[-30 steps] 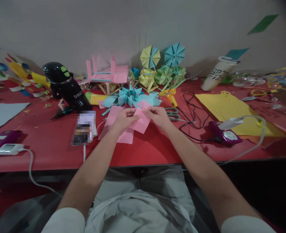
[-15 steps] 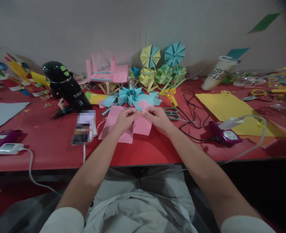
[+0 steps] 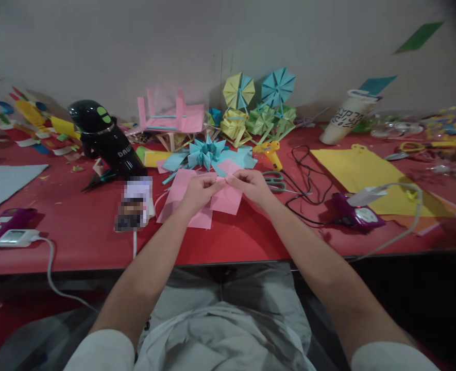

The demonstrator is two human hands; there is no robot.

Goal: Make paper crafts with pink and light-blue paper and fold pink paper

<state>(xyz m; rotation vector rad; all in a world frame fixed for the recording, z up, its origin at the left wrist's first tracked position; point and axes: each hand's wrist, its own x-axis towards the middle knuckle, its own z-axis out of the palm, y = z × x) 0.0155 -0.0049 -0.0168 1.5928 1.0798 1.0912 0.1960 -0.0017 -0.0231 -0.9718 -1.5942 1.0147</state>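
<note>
Over the middle of the red table, my left hand and my right hand pinch the top edge of a pink paper piece between thumbs and fingertips. The fingertips nearly meet, and they hide the pinched part. A larger pink sheet lies flat under and beside my left hand. Just beyond my fingers sit a blue folded paper flower and loose blue paper pieces. Scissors with grey-green handles rest close to my right hand.
A yellow glue gun with a black cord stands behind the scissors. Left are a phone and a black bottle. Right are a purple power socket, yellow sheets and a paper cup. Paper models line the wall.
Both hands stay pinched on the pink paper, with only a slight shift of the fingertips. The view has moved a little; nothing else differs.
</note>
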